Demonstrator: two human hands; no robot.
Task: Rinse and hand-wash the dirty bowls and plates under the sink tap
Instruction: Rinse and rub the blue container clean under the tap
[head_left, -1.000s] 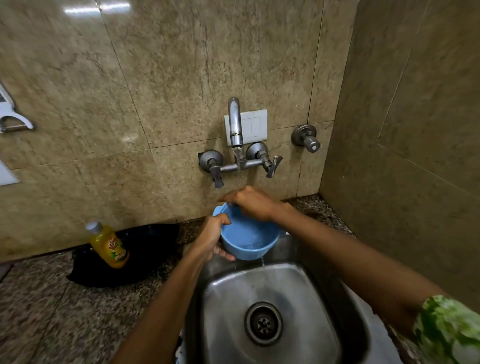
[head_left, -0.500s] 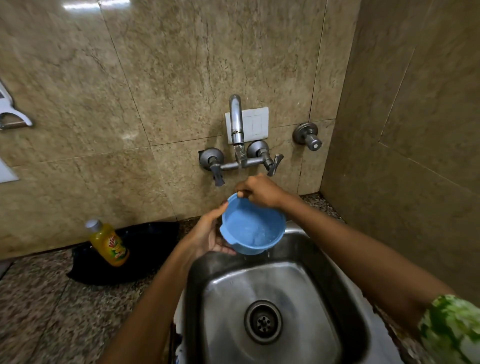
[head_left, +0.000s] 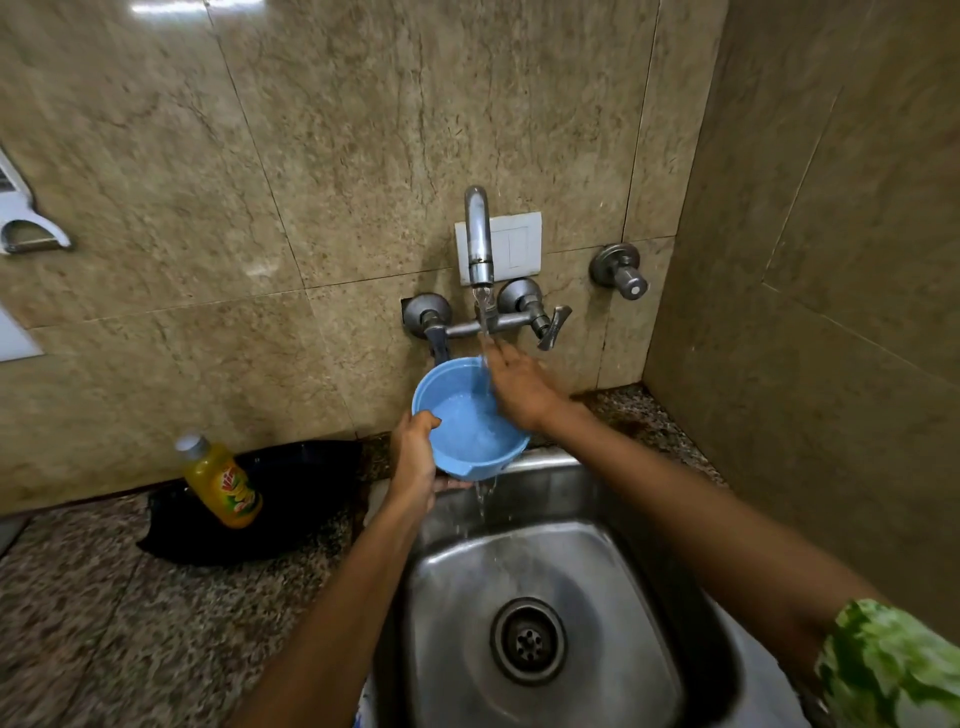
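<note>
A blue bowl (head_left: 470, 418) is held up over the back edge of the steel sink (head_left: 540, 613), right under the tap (head_left: 479, 234), and tipped toward the camera so its inside shows. Water runs from the spout into the bowl, and a thin stream spills off its lower rim, just by a small lip there, down into the sink toward the drain (head_left: 529, 640).

The left hand (head_left: 415, 457) grips the bowl at its left side: the thumb hooks over the rim and the fingers (head_left: 457, 486) curl under the base, where only their tips show. The right hand (head_left: 519, 389) reaches in from the right with its fingers (head_left: 498, 358) straight and close together, laid at the bowl's far right rim in the falling water; whether they press the inner wall or only hover against it is hard to tell through the blur. A green patterned sleeve (head_left: 893, 670) covers the right upper arm at the frame's corner.

The tap is fixed to a tiled wall (head_left: 337, 156) with two handles below the spout, a white switch plate (head_left: 514, 247) behind it and a separate round valve (head_left: 621, 273) to the right. On the speckled tabletop (head_left: 104, 623) left of the sink, a yellow bottle (head_left: 223, 480) with a silver cap stands leaning, just in front of a black tray-like thing (head_left: 291, 499) that rests against the wall.
</note>
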